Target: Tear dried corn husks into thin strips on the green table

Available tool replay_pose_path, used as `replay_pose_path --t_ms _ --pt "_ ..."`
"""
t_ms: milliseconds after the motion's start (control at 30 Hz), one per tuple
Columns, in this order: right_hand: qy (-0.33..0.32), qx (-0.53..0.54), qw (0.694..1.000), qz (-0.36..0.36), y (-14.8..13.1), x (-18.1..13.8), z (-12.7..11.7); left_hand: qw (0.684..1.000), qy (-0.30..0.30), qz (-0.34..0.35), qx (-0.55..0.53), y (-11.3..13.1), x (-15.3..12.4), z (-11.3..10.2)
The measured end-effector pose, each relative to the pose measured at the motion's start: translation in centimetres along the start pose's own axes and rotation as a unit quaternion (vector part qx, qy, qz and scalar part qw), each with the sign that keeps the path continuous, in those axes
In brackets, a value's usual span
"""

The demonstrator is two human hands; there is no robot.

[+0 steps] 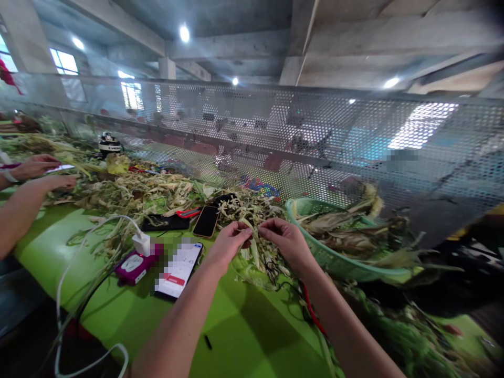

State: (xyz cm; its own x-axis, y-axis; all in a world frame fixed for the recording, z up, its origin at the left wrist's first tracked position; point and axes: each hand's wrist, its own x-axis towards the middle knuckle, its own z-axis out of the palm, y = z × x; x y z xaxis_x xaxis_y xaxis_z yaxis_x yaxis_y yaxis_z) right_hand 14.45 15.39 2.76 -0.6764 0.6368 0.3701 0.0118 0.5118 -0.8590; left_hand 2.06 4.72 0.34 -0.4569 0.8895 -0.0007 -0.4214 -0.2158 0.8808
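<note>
My left hand (228, 244) and my right hand (285, 239) meet over a heap of pale dried plant stalks (252, 212) on a bright green table (236, 336). Both pinch the same thin stalk (254, 231) between thumb and fingers, one hand at each end. A green plastic basket (334, 257) full of husks and stalks stands just right of my right hand.
Two phones lie left of my hands, one lit (179, 268) and one dark (206, 221), beside a magenta power bank (134, 265) with a white charger and cables. Another person's hands (43, 173) work at far left. A perforated metal screen (315, 136) runs behind the table.
</note>
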Motion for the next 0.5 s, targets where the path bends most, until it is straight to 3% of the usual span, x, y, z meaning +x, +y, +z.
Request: replay_pose_path --t_ms 133,200,367,500 --pt "0.012 -0.114 0.981 -0.155 -0.8 -0.3 0.2 0.999 0.016 0.018 -0.026 -0.1 0.2 -0.1" --pt "-0.005 -0.157 0.968 -0.198 -1.2 -0.5 0.5 0.998 0.021 0.023 -0.046 -0.1 0.4 -0.2" --pt "-0.030 -0.205 0.955 -0.213 -1.6 -0.9 1.1 0.998 0.017 0.016 -0.054 -0.3 0.5 -0.4" --pt "-0.014 -0.177 0.965 -0.191 -1.6 -1.0 1.1 1.000 0.006 0.014 -0.014 -0.3 0.4 -0.4"
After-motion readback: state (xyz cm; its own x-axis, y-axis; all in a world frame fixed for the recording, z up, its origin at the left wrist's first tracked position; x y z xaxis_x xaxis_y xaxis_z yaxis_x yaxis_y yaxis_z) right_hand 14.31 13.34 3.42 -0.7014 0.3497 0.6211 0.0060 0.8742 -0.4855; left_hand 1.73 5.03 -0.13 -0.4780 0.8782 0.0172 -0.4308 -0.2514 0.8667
